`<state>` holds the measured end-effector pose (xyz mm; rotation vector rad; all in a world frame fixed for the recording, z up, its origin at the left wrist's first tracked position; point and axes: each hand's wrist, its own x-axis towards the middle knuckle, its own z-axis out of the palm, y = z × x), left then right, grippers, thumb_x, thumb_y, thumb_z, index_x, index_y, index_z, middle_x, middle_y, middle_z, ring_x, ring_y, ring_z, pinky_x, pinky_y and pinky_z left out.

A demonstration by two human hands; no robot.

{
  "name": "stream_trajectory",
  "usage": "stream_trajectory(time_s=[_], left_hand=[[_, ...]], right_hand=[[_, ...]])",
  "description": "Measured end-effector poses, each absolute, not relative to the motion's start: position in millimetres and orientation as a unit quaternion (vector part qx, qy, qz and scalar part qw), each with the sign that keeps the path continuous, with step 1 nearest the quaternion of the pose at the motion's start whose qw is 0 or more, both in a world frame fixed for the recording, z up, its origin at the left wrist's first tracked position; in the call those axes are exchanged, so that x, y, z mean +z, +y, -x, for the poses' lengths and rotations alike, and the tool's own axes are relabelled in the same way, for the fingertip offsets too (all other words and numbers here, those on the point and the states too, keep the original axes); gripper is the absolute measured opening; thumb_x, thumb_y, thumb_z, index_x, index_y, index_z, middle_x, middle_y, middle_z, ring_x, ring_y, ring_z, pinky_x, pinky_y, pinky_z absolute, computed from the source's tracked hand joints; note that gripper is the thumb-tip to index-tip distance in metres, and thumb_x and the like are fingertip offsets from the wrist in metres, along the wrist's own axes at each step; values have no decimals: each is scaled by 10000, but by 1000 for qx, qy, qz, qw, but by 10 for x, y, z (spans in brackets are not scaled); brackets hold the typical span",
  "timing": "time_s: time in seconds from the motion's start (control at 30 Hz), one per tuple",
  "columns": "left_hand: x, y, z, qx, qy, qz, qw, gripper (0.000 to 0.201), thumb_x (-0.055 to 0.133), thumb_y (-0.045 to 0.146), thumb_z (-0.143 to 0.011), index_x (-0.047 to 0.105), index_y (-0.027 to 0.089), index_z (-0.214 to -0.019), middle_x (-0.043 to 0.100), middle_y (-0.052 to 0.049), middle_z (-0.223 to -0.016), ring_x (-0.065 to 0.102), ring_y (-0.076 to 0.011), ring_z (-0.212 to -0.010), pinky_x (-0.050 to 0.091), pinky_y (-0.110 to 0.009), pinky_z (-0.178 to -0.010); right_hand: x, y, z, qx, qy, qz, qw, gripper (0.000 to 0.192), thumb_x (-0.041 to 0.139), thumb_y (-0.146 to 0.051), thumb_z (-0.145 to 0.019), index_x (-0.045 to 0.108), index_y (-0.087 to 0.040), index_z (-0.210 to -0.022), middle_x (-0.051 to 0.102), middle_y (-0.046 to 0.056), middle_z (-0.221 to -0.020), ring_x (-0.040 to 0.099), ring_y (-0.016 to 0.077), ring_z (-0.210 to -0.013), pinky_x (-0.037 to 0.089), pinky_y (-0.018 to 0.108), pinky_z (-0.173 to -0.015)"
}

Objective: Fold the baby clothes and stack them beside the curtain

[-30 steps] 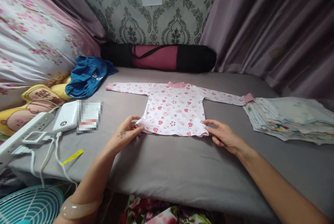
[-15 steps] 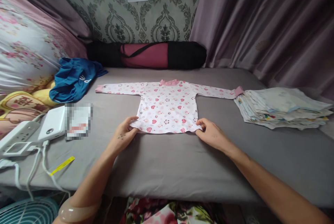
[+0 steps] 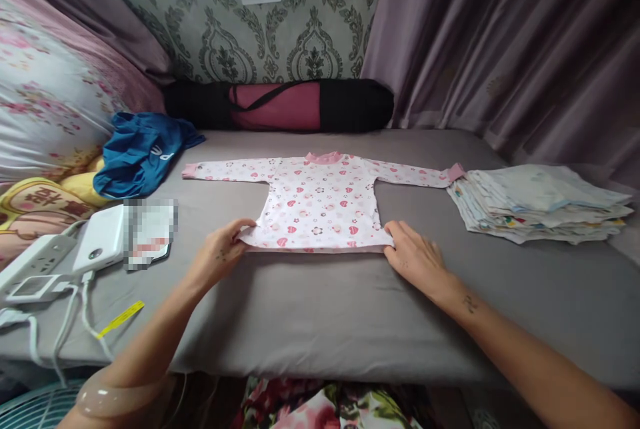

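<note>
Forearms (image 3: pixel 175 312) are slanting inward from the lower corners of my head view, one from each side, and the backs of both hands are facing up toward me. My left hand (image 3: pixel 223 249) is pinching the bottom left corner of a white printed shirt (image 3: pixel 320 206), thumb nearer me and fingers beyond; my right hand (image 3: pixel 413 252) is pinching the opposite corner. Each grip is closing narrowly on fabric, holding one end of the hem (image 3: pixel 315 243). The shirt is lying spread on a grey sheet (image 3: pixel 325 316), its pink collar (image 3: pixel 325 158) pointing away from me and its sleeves (image 3: pixel 235 170) stretching out to both sides; the right cuff (image 3: pixel 455 172) is ending at the corner of a stack of folded cloths (image 3: pixel 540 199), and I cannot tell whether they are touching. Compared with half a second ago, my hands are standing farther apart, the left one shifting outward most. The hem, wavy then, is now running taut and nearly straight, and the shirt's lower part is flaring wider, while the sleeves are keeping their places.
</note>
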<state>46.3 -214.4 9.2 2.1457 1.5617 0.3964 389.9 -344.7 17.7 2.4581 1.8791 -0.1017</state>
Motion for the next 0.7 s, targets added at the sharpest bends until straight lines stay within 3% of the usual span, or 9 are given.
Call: stream_trajectory(time_s=[0.1,0.27,0.47,0.6,0.7], left_hand=[[12,-2156,-423,96,555,-808,172,439,433,263,-757,638,241,-1145,626,-21,-736,547,-199,-647,363,-268,-593],[-79,-2181,-316,91,494,-854,135,434,414,253,-800,626,293,-1177,657,-59,-1110,616,-263,-925,423,-285,-686],[-84,-2182,-196,67,454,-867,197,385,390,316,-870,644,260,-1154,621,-79,-1030,616,-218,-836,444,-284,-722],[73,-2158,-109,59,433,-853,287,360,444,422,-890,679,237,-1090,612,-56,-881,564,-162,-667,425,-258,-637],[262,-2073,-116,42,437,-836,329,346,514,500,-855,723,231,-916,594,-36,-754,534,-153,-623,397,-244,-577]], right_hand=[[151,-3450,-3873,17,691,-722,19,278,401,-62,-861,550,-185,-1061,572,93,-1110,560,209,-912,364,298,-692],[129,-3466,-3968,33,781,-623,26,271,378,4,-849,554,-197,-897,582,76,-968,516,215,-868,376,314,-727],[193,-3516,-4160,-81,799,-596,12,241,384,-30,-858,528,-222,-881,578,33,-911,538,165,-772,370,269,-678],[346,-3459,-4267,-181,793,-581,10,209,406,-88,-865,552,-237,-867,610,11,-903,561,146,-750,366,250,-657],[471,-3287,-4288,-227,769,-596,40,169,458,-158,-853,586,-248,-788,638,-11,-802,579,156,-722,352,251,-615]])
